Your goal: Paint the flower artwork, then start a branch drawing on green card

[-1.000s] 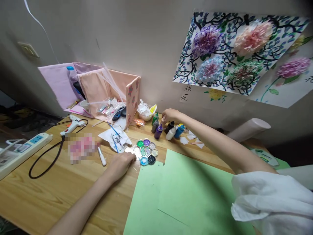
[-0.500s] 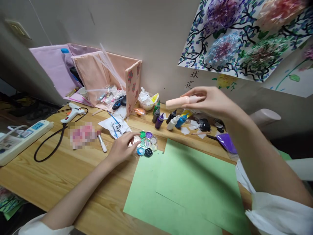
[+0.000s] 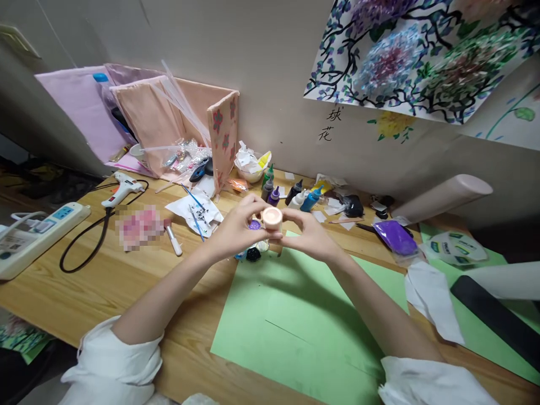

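Both hands meet around a peach-coloured bottle [image 3: 272, 218], its round end facing the camera. My left hand [image 3: 240, 226] grips it from the left, and my right hand [image 3: 310, 233] has its thumb and fingers on the right side. Partly hidden below and behind them is the flower-shaped paint palette [image 3: 253, 254], with purple and black wells showing. Small paint bottles stand just behind, among them a blue one [image 3: 311, 199] and a green one [image 3: 268, 175]. Green paper [image 3: 295, 337] lies under the forearms.
A glue gun [image 3: 120, 188], a power strip [image 3: 54, 230], thin brushes on white paper [image 3: 181, 209] and a white-handled brush [image 3: 172, 239] are on the left. Fabric-covered boxes [image 3: 225, 140] stand behind. On the right are a purple packet [image 3: 395, 237] and a large roll [image 3: 447, 197].
My right hand has come down and left with the bottle, which now points its end at the camera. My left hand has risen from the palette and taken hold of the bottle too.
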{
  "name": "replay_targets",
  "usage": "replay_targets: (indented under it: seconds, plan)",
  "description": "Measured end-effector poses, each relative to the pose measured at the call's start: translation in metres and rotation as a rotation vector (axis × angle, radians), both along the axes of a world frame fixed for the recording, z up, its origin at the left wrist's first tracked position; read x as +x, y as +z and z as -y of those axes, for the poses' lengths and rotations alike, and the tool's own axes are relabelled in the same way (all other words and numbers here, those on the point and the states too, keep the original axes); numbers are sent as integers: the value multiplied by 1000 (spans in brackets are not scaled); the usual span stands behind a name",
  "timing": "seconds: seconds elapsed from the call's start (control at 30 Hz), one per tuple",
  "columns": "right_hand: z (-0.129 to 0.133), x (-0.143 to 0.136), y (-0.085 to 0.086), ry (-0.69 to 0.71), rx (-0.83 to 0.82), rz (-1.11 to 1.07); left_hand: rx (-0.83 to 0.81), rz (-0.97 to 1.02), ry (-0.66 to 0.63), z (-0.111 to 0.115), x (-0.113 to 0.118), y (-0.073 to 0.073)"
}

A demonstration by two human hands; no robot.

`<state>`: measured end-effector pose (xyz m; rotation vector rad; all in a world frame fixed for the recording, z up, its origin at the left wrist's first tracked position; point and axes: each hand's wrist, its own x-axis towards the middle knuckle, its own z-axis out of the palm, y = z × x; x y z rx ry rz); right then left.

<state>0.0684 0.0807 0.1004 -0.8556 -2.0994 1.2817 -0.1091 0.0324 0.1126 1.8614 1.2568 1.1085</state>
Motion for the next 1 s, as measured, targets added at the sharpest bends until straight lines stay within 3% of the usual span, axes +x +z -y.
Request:
replay_targets:
  seconds: [0.13, 0.37, 0.6, 1.0]
  plan:
    - [10, -6, -17, -121, 14, -63, -12, -56, 8, -2, 4, -10]
    - [11, -10, -37, -172, -2, -83, -4, -107, 15, -9, 2, -26]
    - [14, -12, -45, -211, 21, -92, -36, -108, 101, -10, 6, -38]
    - [17, -16, -48, -268, -128, -122, -38, -83, 164, -9, 10, -42]
